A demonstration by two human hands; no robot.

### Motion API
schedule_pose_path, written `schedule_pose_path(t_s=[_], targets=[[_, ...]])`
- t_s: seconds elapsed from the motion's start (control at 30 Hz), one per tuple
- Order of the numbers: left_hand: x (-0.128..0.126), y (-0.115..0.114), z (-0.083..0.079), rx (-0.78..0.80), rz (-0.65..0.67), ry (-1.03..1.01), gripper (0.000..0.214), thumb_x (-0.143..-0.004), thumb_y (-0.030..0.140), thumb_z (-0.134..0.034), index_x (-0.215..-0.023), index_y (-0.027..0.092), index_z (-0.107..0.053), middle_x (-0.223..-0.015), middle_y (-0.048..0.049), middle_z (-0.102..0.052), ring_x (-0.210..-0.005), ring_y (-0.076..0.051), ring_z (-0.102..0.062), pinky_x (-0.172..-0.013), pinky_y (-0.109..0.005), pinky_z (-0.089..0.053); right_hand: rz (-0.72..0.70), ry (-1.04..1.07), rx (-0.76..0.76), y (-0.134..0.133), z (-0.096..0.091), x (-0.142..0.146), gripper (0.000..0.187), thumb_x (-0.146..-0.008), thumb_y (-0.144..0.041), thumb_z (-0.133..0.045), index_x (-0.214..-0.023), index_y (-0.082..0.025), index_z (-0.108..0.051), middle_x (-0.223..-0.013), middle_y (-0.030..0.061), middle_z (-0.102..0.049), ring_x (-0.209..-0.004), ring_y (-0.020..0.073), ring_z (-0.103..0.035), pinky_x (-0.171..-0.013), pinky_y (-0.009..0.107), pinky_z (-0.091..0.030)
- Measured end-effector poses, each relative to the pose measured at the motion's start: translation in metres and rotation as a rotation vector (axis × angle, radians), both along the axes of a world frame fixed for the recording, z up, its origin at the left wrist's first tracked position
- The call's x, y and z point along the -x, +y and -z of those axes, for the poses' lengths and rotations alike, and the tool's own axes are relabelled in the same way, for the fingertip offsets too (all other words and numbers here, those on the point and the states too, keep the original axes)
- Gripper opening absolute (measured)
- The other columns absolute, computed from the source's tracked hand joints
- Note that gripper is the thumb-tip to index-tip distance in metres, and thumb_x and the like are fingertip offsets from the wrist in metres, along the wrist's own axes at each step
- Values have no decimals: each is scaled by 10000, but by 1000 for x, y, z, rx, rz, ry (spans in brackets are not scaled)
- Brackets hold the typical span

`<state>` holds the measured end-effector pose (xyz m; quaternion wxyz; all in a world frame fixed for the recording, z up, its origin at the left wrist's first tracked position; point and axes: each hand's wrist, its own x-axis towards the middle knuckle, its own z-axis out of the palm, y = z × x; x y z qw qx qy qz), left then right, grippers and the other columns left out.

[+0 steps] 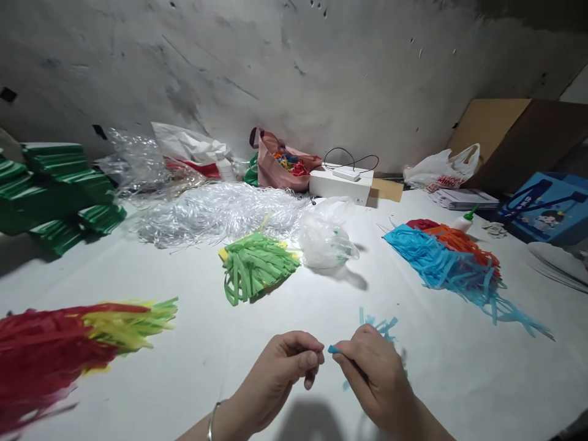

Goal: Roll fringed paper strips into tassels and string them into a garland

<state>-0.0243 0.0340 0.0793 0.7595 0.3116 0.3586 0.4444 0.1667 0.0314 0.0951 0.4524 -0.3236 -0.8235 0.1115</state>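
Observation:
My left hand [280,373] and my right hand [370,373] meet low in the middle, just above the white table [193,343]. The right hand's fingers are pinched on a small blue fringed paper piece [379,327]; its rolled end pokes out by the thumb and the fringe fans out behind the knuckles. My left hand is curled closed right next to that end, fingertips pinched together; I cannot make out anything in it. A silver bracelet [212,419] sits on the left wrist.
Fringed paper bundles lie around: red and yellow [68,343] at left, green [255,266] in the middle, blue and orange [452,260] at right. Clear plastic strips [215,211], a plastic bag [326,236], a glue bottle [463,222], a white box [340,182], green paper stacks [59,190] stand farther back.

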Motion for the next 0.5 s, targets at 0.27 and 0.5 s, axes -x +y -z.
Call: schedule_pose_path(t_s=[0.27,0.5], targets=[[7,-21,3,-187,-49,126,110,-751,280,-790,-786,178,-773,-694,-19,-617,-628,-116,-518,-542,-229,-454,-28,-90,73,-15,3,11,160,-957,-127,-457,-936,-177,-607,-660,4,-521,-610,155,-462,-634,300,-364],[9,-24,1,-365,-45,284,85,-817,263,-719,-849,204,-771,-771,-30,-634,-635,-119,-560,-577,-239,-478,-81,-214,134,-19,-1,10,162,-1010,-221,-416,-919,-184,-545,-708,6,-560,-647,161,-456,-663,305,-317]])
